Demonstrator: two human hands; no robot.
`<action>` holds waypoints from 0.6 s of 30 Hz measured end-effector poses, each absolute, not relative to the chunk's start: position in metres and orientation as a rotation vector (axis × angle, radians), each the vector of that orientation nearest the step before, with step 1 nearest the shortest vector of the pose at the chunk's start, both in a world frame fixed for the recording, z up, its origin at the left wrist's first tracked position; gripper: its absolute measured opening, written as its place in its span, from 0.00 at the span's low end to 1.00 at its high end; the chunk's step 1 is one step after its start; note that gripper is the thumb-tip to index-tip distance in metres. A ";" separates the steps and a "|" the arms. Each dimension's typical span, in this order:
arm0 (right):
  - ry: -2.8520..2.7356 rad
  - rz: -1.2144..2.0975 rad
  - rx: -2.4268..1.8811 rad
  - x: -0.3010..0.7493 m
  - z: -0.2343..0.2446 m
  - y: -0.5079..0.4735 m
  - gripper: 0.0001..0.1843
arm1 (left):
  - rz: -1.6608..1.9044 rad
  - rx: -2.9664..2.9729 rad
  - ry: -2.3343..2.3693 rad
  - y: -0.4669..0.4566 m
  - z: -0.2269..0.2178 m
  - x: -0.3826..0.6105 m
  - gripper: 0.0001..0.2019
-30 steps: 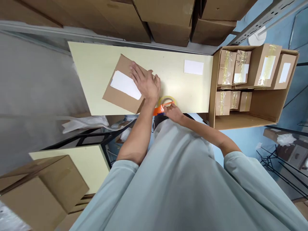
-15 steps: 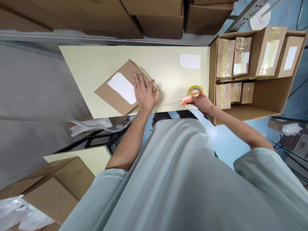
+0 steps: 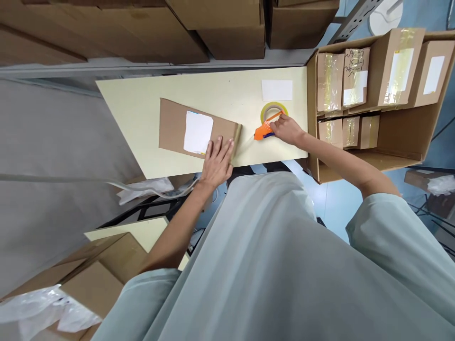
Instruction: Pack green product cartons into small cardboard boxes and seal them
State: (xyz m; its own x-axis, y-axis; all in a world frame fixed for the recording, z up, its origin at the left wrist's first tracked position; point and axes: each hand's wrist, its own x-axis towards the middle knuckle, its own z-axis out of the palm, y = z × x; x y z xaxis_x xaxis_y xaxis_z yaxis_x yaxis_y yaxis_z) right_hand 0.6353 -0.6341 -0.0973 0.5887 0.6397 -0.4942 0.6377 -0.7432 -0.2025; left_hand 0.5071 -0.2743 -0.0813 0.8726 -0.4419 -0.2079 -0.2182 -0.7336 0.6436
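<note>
My left hand (image 3: 217, 161) lies flat with spread fingers on the near right corner of a brown cardboard box (image 3: 172, 125). A white label (image 3: 198, 132) is stuck on the box's top face. Gripped in my right hand (image 3: 288, 130) is an orange tape dispenser (image 3: 263, 130) that carries a roll of yellowish tape (image 3: 265, 112). The dispenser is held over the tabletop, to the right of the box and apart from it. What looks like a faint clear strip runs between the two.
On the pale table (image 3: 142, 94) a white paper slip (image 3: 277, 90) lies behind the dispenser. A large open carton (image 3: 312, 104) at the right holds several taped boxes. Cartons (image 3: 231, 42) line a shelf at the back. Another open carton (image 3: 95, 284) stands at lower left.
The labelled box has turned and now lies straighter along the table. My left hand has slid to its near corner. My right hand has moved the tape dispenser leftward and farther back.
</note>
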 end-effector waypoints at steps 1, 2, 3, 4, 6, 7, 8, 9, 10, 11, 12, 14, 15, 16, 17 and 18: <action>-1.130 0.910 -2.766 0.630 -0.096 -0.628 0.29 | -0.466 2.413 -0.457 -0.271 -0.078 0.502 0.44; -1.125 0.939 -2.739 0.625 -0.095 -0.623 0.29 | -0.457 2.424 -0.425 -0.270 -0.076 0.498 0.43; -1.115 0.959 -2.719 0.620 -0.094 -0.619 0.29 | -0.435 2.438 -0.381 -0.271 -0.074 0.496 0.41; -1.106 0.968 -2.711 0.615 -0.093 -0.616 0.29 | -0.403 2.450 -0.329 -0.275 -0.075 0.497 0.39; -1.105 0.969 -2.724 0.607 -0.093 -0.613 0.29 | -0.315 2.467 -0.218 -0.292 -0.081 0.506 0.34; -1.111 0.968 -2.739 0.605 -0.094 -0.613 0.29 | -0.267 2.474 -0.170 -0.303 -0.087 0.514 0.32; -1.114 0.969 -2.752 0.603 -0.094 -0.614 0.28 | -0.220 2.485 -0.132 -0.315 -0.095 0.523 0.31; -1.110 0.973 -2.759 0.602 -0.093 -0.616 0.28 | -0.180 2.503 -0.110 -0.325 -0.103 0.533 0.29; -1.102 0.982 -2.761 0.602 -0.092 -0.618 0.28 | -0.144 2.518 -0.102 -0.334 -0.111 0.541 0.28; -1.095 0.994 -2.760 0.601 -0.091 -0.620 0.28 | -0.108 2.522 -0.099 -0.340 -0.119 0.549 0.27; -1.093 1.006 -2.757 0.601 -0.089 -0.621 0.27 | -0.079 2.516 -0.096 -0.343 -0.125 0.553 0.26; -1.113 1.026 -2.738 0.599 -0.086 -0.622 0.28 | -0.061 2.489 -0.092 -0.342 -0.131 0.553 0.23; -1.131 1.034 -2.721 0.598 -0.084 -0.620 0.29 | -0.081 2.474 -0.100 -0.338 -0.131 0.549 0.21; -1.148 1.041 -2.698 0.596 -0.083 -0.618 0.30 | -0.121 2.461 -0.121 -0.334 -0.130 0.544 0.19; -1.168 1.047 -2.673 0.596 -0.082 -0.616 0.30 | -0.173 2.448 -0.154 -0.329 -0.128 0.537 0.17; -1.191 1.054 -2.647 0.596 -0.082 -0.614 0.31 | -0.227 2.434 -0.194 -0.325 -0.125 0.530 0.17</action>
State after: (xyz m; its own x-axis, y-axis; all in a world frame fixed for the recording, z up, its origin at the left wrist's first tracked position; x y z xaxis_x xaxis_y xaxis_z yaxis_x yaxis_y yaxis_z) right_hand 0.5958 -0.6137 -0.0819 0.4699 0.6791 -0.5640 0.6423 -0.7013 -0.3093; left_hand 0.5304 -0.3247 -0.1250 0.9737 -0.1981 -0.1124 -0.0804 -0.7607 0.6441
